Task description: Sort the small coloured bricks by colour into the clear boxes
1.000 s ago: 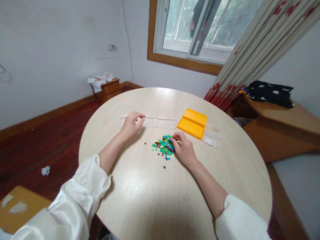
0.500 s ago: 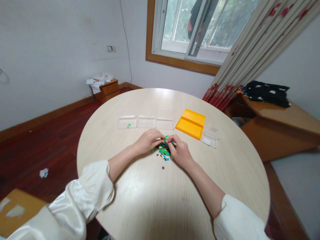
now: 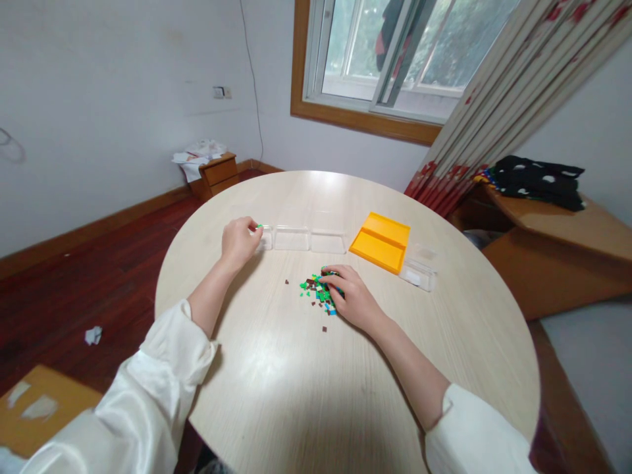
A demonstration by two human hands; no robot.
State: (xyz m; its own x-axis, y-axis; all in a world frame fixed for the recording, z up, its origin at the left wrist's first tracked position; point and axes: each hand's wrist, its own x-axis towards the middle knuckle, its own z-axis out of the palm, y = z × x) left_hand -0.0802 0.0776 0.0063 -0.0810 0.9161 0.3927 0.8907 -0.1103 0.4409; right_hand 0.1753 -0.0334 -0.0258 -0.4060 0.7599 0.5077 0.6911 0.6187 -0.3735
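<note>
My left hand (image 3: pixel 239 241) is over the leftmost clear plastic box (image 3: pixel 268 238) and hides much of it. Its thumb and forefinger pinch a small green brick (image 3: pixel 259 226). My right hand (image 3: pixel 356 299) rests at the right side of a pile of tiny bricks (image 3: pixel 318 288), coloured green, blue, brown and cream. Its fingers reach over the pile, parted from the thumb, and cover some pieces. A brown piece (image 3: pixel 324 329) lies apart in front of the pile, and another brown piece (image 3: pixel 287 282) lies to its left.
Two more clear boxes, a middle one (image 3: pixel 291 249) and a right one (image 3: pixel 328 251), continue the row. Right of them lies an open yellow case (image 3: pixel 379 243), with a small clear case (image 3: pixel 419 276) beside it. All stand on a round wooden table (image 3: pixel 276 395).
My left hand has left the pile and moved left and away from me to the leftmost box, carrying a green brick. My right hand has stayed at the pile, its fingers now spread over it.
</note>
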